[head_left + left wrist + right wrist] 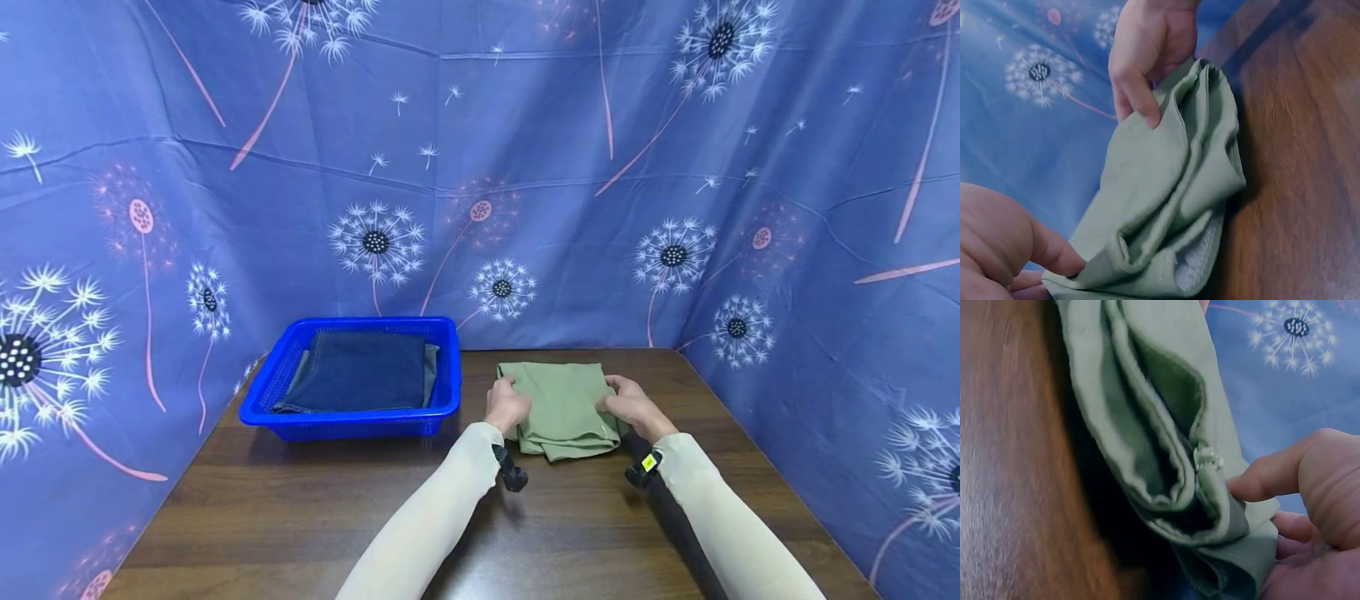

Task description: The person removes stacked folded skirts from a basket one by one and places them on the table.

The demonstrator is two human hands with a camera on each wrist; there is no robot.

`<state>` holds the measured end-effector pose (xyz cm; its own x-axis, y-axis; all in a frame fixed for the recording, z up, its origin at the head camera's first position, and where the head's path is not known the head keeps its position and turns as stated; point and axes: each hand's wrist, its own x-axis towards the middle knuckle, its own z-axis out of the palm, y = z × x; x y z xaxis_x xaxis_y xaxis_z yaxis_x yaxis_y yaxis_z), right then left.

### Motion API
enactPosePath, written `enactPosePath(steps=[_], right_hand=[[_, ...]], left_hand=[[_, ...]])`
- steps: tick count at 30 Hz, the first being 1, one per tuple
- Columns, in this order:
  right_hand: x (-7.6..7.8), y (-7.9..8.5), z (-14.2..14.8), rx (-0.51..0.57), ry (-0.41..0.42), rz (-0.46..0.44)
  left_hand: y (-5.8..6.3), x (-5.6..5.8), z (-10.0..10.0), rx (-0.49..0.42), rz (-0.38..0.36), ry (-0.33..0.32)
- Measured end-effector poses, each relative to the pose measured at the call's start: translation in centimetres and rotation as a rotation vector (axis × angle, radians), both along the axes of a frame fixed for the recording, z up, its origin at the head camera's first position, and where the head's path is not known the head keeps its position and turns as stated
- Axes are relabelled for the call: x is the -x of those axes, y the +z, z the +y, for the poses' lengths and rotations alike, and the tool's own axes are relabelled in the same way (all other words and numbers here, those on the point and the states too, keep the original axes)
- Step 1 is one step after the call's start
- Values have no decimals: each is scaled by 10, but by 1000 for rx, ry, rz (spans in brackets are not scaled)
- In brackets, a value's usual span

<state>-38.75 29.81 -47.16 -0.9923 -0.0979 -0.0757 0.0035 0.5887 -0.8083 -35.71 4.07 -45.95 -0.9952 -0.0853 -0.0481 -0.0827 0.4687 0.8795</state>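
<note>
A folded light green garment (562, 404) is held between both hands over the wooden table. At its left edge, my left hand (508, 406) pinches the layers, thumb on top. My right hand (636, 407) grips the opposite edge the same way, fingers underneath. Several stacked folds of the garment (1147, 181) show along its near side in the left wrist view, with a pale patch inside one fold. Close up in the right wrist view, the thumb of the right hand (1316, 506) presses on the folded layers (1141, 425), whose near side stands off the tabletop.
A blue plastic basket (348, 425) stands on the left of the brown wooden table (570, 533). Folded dark blue denim (367, 371) lies inside it. Behind and beside the table hangs a blue cloth (555, 208) with a dandelion print.
</note>
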Motion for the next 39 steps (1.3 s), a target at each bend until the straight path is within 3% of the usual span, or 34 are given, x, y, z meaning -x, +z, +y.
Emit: enactPosePath(steps=[7,21,27,32,36,39], right_hand=[[4,-9,6,-3,-19,0],[12,-5,11,-145,-57,62],[16,-2,9,-254,-95,92],[17,2,6,-400,-80,116],[16,10,3,-478,-52,140],[14,24,-3,-481,-35,181]], left_hand=[[-16,7,2,11,26,23],[-30,24,12,47,64,61],[-27,23,12,85,66,81],[-23,18,9,196,61,49],[-12,9,4,293,76,22],[0,1,-1,317,139,-29]])
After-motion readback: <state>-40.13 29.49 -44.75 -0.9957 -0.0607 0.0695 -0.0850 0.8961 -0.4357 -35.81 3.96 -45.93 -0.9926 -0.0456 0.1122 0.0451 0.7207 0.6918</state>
